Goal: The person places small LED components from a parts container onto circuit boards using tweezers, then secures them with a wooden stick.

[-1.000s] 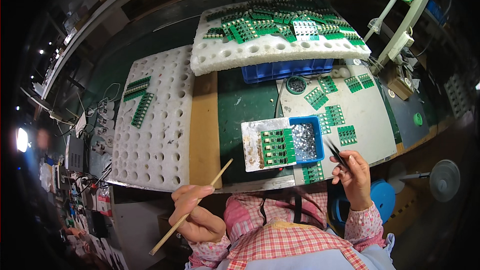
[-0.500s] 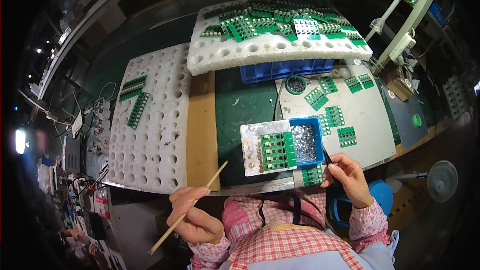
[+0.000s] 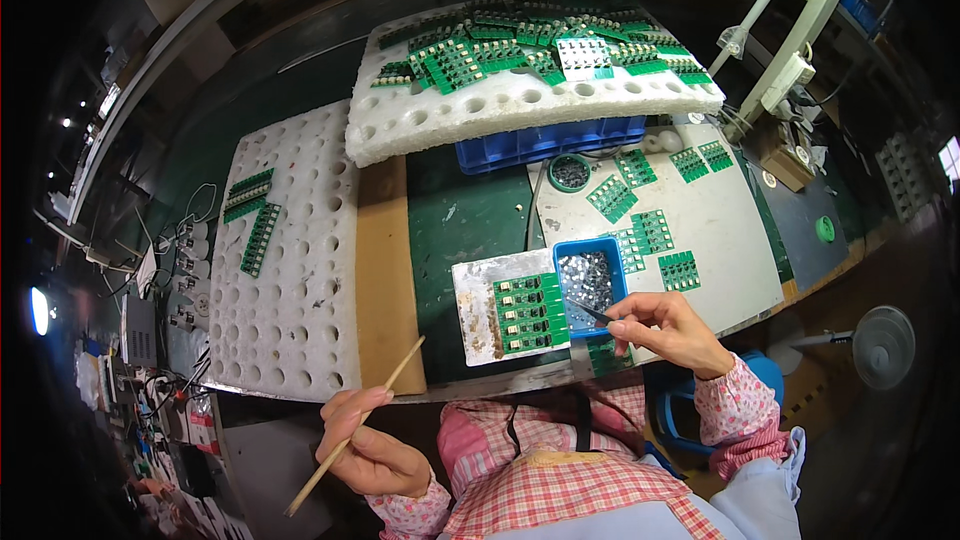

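My right hand (image 3: 667, 328) pinches dark tweezers (image 3: 592, 312) whose tips reach into a small blue tray (image 3: 588, 278) of tiny shiny parts. Just left of that tray a green circuit board (image 3: 529, 312) lies on a worn metal plate (image 3: 484, 294). My left hand (image 3: 375, 452) is down near my lap, off the bench, gripping a thin wooden stick (image 3: 352, 430) that slants up toward the bench edge.
A white foam sheet with holes (image 3: 290, 270) holds strips of green boards at left. A raised foam slab (image 3: 520, 105) loaded with several boards rests on a blue crate (image 3: 545, 143). More boards lie on a pale mat (image 3: 720, 240). A lamp arm (image 3: 800, 30) stands at right.
My right hand moved left and down, bringing the tweezers' tips from the blue tray's right edge into its front part. The left hand with the stick barely shifted.
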`<state>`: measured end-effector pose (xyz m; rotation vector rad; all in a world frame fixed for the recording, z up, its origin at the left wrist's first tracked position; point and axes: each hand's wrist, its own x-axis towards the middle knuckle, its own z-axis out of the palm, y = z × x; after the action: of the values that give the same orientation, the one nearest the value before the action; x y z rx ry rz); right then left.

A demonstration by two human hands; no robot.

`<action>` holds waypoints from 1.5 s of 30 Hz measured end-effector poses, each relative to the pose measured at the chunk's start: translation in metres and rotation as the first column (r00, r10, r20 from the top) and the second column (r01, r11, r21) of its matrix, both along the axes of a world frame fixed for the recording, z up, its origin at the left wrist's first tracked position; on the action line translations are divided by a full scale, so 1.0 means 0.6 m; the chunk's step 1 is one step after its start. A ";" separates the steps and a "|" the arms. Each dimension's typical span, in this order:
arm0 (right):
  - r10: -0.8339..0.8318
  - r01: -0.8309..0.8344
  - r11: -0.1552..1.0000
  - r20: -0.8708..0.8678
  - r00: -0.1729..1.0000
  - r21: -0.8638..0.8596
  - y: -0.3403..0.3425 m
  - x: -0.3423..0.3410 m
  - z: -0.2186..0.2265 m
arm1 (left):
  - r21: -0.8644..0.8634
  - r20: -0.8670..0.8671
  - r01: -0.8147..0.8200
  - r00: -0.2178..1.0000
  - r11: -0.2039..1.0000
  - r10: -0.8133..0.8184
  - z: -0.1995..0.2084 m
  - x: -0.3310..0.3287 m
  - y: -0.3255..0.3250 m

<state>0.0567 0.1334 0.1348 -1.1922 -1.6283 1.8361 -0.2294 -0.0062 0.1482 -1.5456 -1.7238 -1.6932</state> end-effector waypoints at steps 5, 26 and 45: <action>0.066 -0.066 0.997 0.011 0.998 0.047 0.006 0.000 0.000 | 0.070 -0.055 0.023 0.998 0.997 -0.020 -0.003 -0.004 0.003; 0.039 -0.039 0.999 0.021 0.999 -0.007 -0.009 0.006 0.017 | -0.011 0.000 0.025 1.000 1.000 -0.025 -0.004 0.006 -0.003; 0.020 -0.022 0.998 -0.042 0.999 -0.063 -0.010 0.001 0.012 | -0.009 0.007 0.025 1.000 1.000 -0.025 -0.005 0.006 -0.004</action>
<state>0.0574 0.1273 0.1422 -1.1602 -1.5769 1.9258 -0.2257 -0.0088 0.1451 -1.5729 -1.7249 -1.7071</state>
